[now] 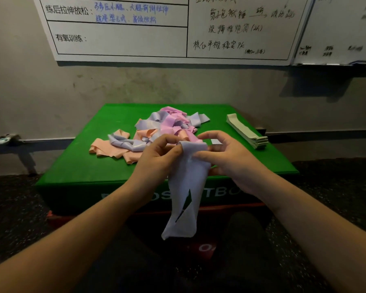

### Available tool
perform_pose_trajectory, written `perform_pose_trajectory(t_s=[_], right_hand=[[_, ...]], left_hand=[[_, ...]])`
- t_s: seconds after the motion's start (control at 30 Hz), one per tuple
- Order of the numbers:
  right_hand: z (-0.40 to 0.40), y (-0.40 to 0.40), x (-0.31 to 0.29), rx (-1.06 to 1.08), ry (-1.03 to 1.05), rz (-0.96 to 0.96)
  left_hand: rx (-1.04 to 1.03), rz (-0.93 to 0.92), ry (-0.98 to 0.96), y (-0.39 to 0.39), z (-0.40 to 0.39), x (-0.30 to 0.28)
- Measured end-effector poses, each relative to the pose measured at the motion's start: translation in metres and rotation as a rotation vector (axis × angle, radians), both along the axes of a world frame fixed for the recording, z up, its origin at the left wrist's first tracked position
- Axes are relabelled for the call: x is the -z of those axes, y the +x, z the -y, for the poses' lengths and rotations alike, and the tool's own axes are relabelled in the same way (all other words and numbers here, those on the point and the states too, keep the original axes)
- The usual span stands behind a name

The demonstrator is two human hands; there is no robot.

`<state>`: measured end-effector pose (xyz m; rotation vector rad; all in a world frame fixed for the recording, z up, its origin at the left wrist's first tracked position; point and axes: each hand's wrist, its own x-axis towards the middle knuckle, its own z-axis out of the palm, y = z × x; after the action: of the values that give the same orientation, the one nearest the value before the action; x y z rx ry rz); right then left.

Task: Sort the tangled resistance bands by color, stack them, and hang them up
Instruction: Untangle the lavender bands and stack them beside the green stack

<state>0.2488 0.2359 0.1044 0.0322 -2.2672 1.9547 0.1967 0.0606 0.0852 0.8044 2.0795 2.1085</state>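
Observation:
A lavender band (pixel 186 187) hangs in front of the green box (pixel 76 166), pinched at its top edge by both hands. My left hand (pixel 156 159) grips its left corner and my right hand (pixel 226 157) grips its right corner. Behind the hands lies a tangled pile of bands (pixel 156 127) in pink, peach and lavender on the box top. A flat stack of pale green bands (pixel 246 131) rests near the box's right edge.
The green box stands against a grey wall, on top of a red box (pixel 207 248). Whiteboards (pixel 135 32) with handwriting hang above. Dark speckled floor lies on both sides. A metal rail (pixel 11 139) runs along the wall at left.

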Motion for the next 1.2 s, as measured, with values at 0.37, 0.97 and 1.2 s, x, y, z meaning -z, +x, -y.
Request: perform_pose_trajectory(t_s=[0.37,0.97,1.2], right_hand=[[0.005,0.005,-0.018,0.035,-0.067,-0.232],[-0.004,0.014,0.036,0.179,-0.052,-0.093],[-0.011,0.024,0.087,0.021,0.122,0.001]], left_hand=[[0.187,0.092,0.044,0.021,-0.015,0.014],[-0.041,0.487,0.29,0.009,-0.039,0.012],[-0.15,0.739,0.493,-0.012,-0.041,0.013]])
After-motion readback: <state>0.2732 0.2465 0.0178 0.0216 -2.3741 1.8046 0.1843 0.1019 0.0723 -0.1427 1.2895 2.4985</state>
